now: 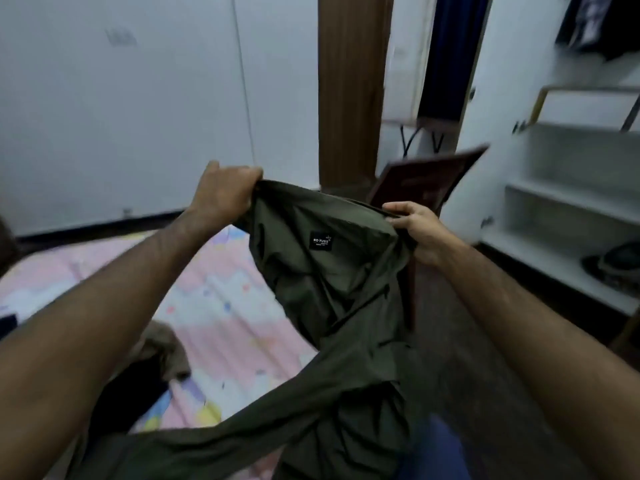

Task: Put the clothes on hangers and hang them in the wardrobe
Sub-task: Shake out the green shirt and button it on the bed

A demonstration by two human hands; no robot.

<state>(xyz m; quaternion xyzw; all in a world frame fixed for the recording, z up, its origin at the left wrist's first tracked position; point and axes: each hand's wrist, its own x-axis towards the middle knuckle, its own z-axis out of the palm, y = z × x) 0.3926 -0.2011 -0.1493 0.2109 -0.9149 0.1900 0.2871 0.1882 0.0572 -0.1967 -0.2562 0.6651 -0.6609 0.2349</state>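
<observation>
An olive-green shirt (329,292) hangs in the air in front of me, its inside and a small black neck label facing me. My left hand (221,188) grips its upper left edge in a fist. My right hand (415,226) pinches the upper right edge between thumb and fingers. One long sleeve trails down toward the lower left. No hanger is in sight. At the upper right, dark clothes (595,22) hang in the open wardrobe (568,174), which has white shelves below.
A bed with a pink patterned sheet (228,313) lies at the left, with a brownish garment (162,348) and dark clothes on it. A dark wooden chair (426,178) stands behind the shirt. A brown door frame (349,91) rises at centre. A dark item (616,265) sits on the lowest shelf.
</observation>
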